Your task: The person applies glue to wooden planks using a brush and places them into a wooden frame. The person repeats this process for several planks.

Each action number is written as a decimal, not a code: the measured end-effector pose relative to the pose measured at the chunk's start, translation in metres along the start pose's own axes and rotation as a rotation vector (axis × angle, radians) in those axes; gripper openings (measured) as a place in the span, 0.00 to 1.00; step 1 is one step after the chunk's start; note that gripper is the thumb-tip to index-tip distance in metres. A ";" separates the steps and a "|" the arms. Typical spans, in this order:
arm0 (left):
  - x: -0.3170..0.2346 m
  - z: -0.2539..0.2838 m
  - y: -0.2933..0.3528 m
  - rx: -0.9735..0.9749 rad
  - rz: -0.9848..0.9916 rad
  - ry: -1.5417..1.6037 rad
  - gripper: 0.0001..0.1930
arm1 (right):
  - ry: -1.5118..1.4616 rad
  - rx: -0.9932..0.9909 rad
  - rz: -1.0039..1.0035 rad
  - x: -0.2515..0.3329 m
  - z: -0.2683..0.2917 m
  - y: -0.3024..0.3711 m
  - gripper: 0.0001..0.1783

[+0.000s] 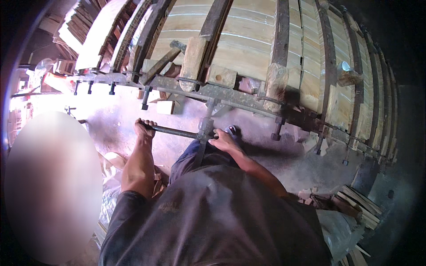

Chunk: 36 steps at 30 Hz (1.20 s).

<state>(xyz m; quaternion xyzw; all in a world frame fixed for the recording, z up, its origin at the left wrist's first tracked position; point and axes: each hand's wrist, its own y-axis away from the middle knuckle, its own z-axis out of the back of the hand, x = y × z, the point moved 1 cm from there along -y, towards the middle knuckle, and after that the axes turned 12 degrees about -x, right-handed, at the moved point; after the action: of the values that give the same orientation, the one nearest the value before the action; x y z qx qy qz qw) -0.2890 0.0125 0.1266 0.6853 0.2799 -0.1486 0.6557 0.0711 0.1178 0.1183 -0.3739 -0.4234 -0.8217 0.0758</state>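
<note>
While the extended left hand (145, 127) grips a bar (175, 131), the right hand's (224, 141) hold is unclear.

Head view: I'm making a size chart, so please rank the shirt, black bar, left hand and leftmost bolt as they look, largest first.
1. Shirt
2. Black bar and left hand, unranked: the bar looks longer but thinner
3. Leftmost bolt

The camera sat on the person's head, to the left of its twin, and looked down and a bit ahead. The shirt (213, 213) was very near, low in the view. The bar (175, 132) was farther off, about the middle, and boards (250, 22) spread across the top. The wide lens bent straight edges.
</note>
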 end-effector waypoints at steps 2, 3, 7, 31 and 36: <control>-0.004 -0.002 0.011 0.002 -0.050 0.003 0.14 | -0.042 -0.011 0.007 -0.001 0.002 -0.006 0.40; -0.004 -0.003 0.018 0.013 -0.068 0.001 0.14 | -0.055 -0.030 0.010 -0.001 0.007 -0.007 0.38; -0.004 -0.004 0.032 0.011 -0.132 -0.019 0.14 | -0.213 -0.088 0.083 -0.004 0.001 -0.019 0.34; -0.209 0.071 -0.110 -0.114 0.003 0.058 0.12 | -0.223 -0.052 -0.158 0.188 -0.228 -0.095 0.30; -0.272 0.049 -0.162 0.025 -0.027 0.117 0.16 | -0.259 -0.146 -0.101 0.230 -0.278 -0.150 0.21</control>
<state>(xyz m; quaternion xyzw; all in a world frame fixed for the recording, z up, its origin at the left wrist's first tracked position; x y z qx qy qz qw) -0.5920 -0.0900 0.1447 0.6970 0.3251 -0.1203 0.6277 -0.3109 0.0468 0.0776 -0.4597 -0.3869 -0.7979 -0.0483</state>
